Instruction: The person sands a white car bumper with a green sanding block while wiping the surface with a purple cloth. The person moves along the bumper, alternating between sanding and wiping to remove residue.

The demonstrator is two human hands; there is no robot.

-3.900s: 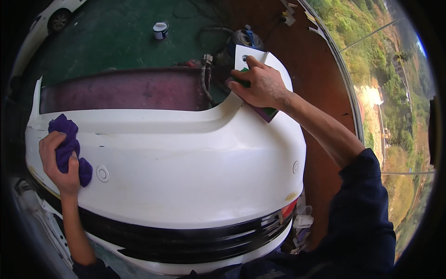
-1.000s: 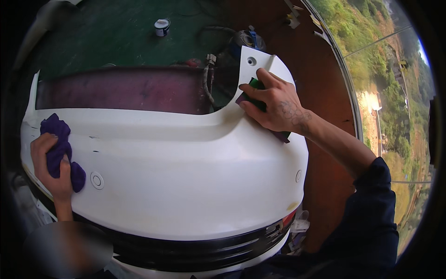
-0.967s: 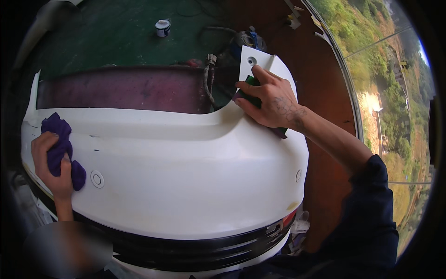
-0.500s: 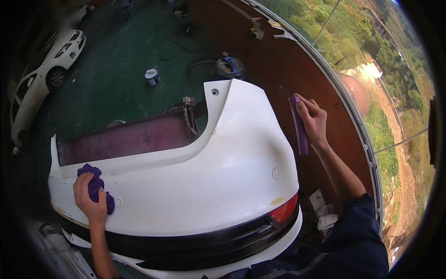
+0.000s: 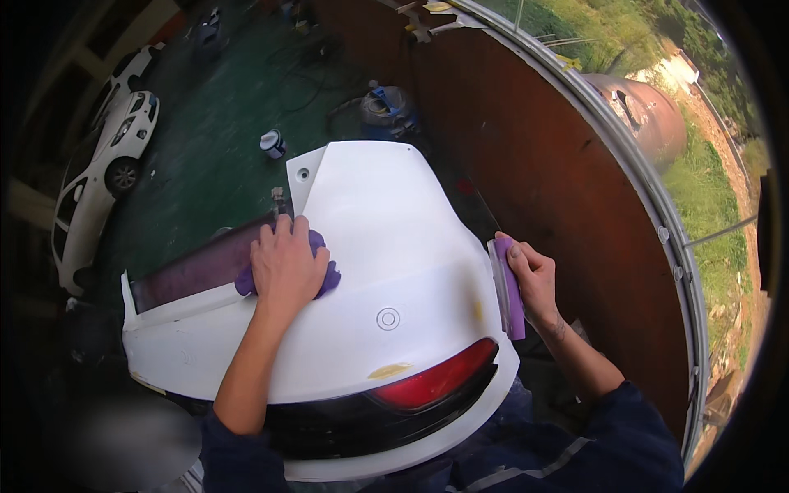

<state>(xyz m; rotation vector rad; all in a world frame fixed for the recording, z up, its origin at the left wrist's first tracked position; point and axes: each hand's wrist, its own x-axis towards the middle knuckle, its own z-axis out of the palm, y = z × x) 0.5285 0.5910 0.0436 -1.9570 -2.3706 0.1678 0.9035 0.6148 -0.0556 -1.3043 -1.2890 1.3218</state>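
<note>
A white car bumper (image 5: pixel 370 197) with a black lower strip and a red reflector (image 5: pixel 440 378) fills the middle of the view. My left hand (image 5: pixel 283 263) presses a crumpled purple cloth (image 5: pixel 329 281) against its upper edge, fingers bent over the cloth. Beside the bumper's right end, my right hand (image 5: pixel 534 279) grips a long, flat purple sanding block (image 5: pixel 511 300) between thumb and fingers. The block stands nearly upright; whether it touches the bumper I cannot tell. A yellowish filler patch (image 5: pixel 390 370) lies above the reflector, and a ring mark (image 5: pixel 388 319) shows on the white face.
A reddish-brown wall (image 5: pixel 526 123) runs along the right, under a metal-framed window. Behind the bumper are a dark red panel (image 5: pixel 197 263), a paint can (image 5: pixel 272 144) and a blue-topped drum-shaped machine (image 5: pixel 386 111) with a hose. White cars (image 5: pixel 103 177) stand at far left.
My left hand has moved right along the bumper with the cloth. My right hand has lowered the sanding block toward the bumper's right end. The view has shifted to the right.
</note>
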